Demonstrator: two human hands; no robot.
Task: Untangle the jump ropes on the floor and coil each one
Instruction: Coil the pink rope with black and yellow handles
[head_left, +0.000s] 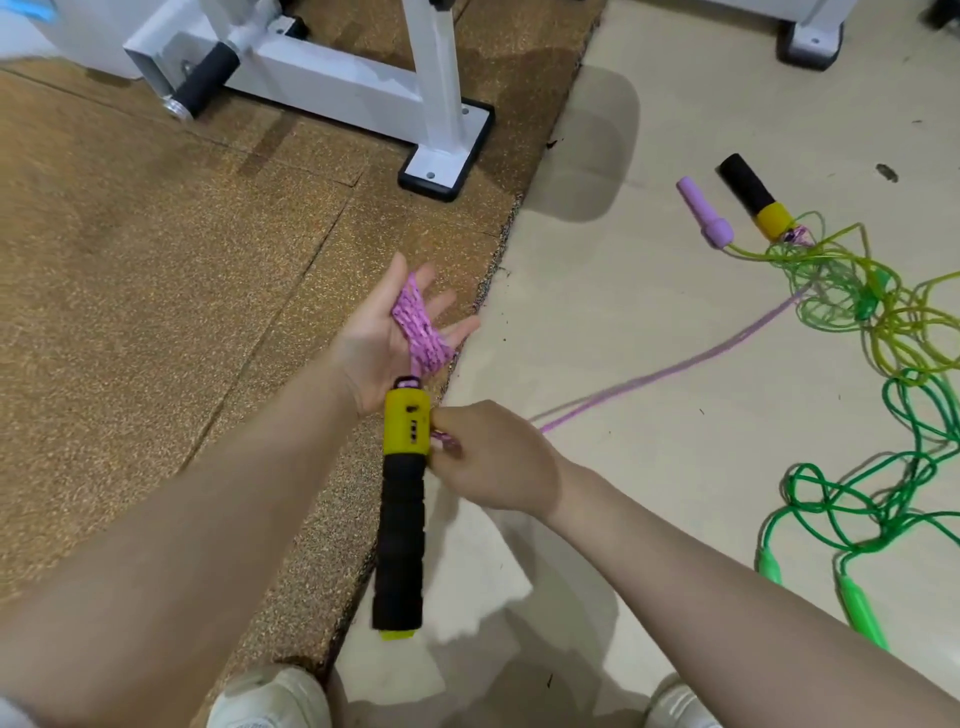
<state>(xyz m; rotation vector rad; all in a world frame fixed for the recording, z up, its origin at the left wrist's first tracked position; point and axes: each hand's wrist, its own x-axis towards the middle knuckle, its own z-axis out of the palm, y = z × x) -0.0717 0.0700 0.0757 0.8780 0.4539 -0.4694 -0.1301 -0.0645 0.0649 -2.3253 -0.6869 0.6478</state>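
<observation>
Pink rope (415, 332) is going onto your left hand (382, 338) — several turns lie across the flat palm, fingers straight and spread, so that grip is wide. Your right hand (493, 457) pinches the rope just beside the yellow-and-black handle (402, 499), which hangs below the left wrist. You look to be mid-coil on this rope. Its free length (675, 369) runs over the floor (623, 467) to the tangle (852, 291) of green and yellow ropes, where the other handle (753, 197) lies — so the next turns likely need that far end worked loose before you pull.
</observation>
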